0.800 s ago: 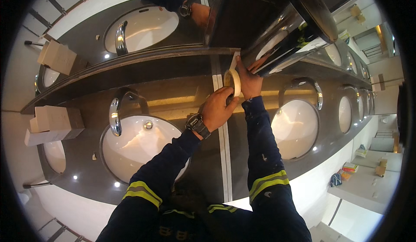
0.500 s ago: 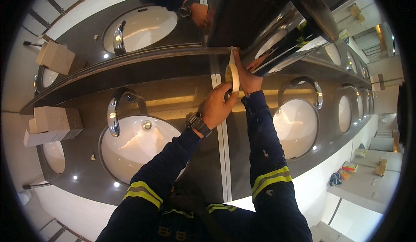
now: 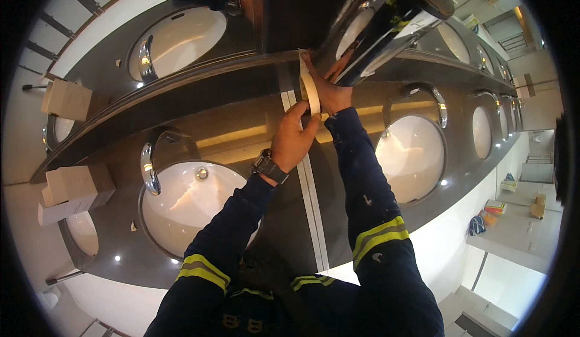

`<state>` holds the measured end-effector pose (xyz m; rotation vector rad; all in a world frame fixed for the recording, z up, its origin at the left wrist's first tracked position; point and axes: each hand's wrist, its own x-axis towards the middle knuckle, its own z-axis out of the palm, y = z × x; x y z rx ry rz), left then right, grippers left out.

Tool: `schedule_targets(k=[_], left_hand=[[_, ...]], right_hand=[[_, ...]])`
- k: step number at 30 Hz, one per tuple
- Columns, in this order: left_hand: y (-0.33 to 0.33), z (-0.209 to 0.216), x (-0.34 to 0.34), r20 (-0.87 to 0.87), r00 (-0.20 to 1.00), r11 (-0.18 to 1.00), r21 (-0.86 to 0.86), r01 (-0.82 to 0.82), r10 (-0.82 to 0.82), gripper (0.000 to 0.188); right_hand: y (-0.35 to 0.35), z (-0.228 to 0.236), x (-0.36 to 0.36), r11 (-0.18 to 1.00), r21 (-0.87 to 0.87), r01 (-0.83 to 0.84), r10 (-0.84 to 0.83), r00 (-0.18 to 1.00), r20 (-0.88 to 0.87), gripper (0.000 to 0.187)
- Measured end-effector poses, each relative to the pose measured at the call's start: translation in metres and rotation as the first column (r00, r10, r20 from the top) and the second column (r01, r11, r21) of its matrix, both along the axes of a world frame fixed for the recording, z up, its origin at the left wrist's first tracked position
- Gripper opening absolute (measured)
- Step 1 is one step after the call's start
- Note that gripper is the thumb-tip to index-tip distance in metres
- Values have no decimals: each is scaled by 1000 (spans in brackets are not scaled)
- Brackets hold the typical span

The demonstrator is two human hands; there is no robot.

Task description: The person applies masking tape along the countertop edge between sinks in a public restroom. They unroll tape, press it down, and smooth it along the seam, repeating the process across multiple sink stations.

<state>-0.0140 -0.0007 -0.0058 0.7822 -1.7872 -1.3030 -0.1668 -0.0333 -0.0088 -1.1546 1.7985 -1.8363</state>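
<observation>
A pale roll of masking tape (image 3: 311,92) is pinched at its lower rim between the thumb and fingers of my left hand (image 3: 293,139). From the roll, a short length of tape runs up to the dark backsplash (image 3: 235,87) near the mirror's lower edge. My right hand (image 3: 332,95) lies stretched against the backsplash just right of the roll, its thumb at the upper end of the tape. Below my hands, pale strips (image 3: 310,201) run across the dark countertop (image 3: 284,216) toward its front edge.
A large chrome cylinder (image 3: 386,29) hangs just above my right hand. White basins flank my arms, one on the left (image 3: 187,210) and one on the right (image 3: 411,159), with curved chrome taps behind. Cardboard boxes (image 3: 75,189) stand at the far left. A mirror rises behind the backsplash.
The view has shifted slightly, so both hands appear a little further left. The left hand still grips the tape roll, which is now seen more edge-on. The right hand stays against the backsplash.
</observation>
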Motion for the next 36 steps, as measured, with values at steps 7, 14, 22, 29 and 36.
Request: schedule_targets(k=[7, 14, 22, 29, 36], left_hand=[[0, 0, 0, -15, 1000, 998, 61, 27, -26, 18], [1, 2, 1, -11, 1000, 998, 63, 15, -14, 20], [-1, -2, -1, 2, 1000, 999, 38, 5, -5, 18], [2, 4, 0, 11, 1000, 997, 73, -5, 4, 20], [-1, -3, 0, 39, 999, 999, 51, 12, -14, 17]], right_hand=[[-4, -13, 5, 994, -94, 58, -58, 998, 1, 84], [-5, -20, 0, 995, -80, -53, 43, 993, -113, 99], [-4, -22, -4, 999, -51, -12, -1, 967, -254, 99], [-3, -5, 2, 999, 37, 1, 4, 990, -139, 96], [-4, -16, 2, 998, 23, 51, -48, 993, -107, 103]])
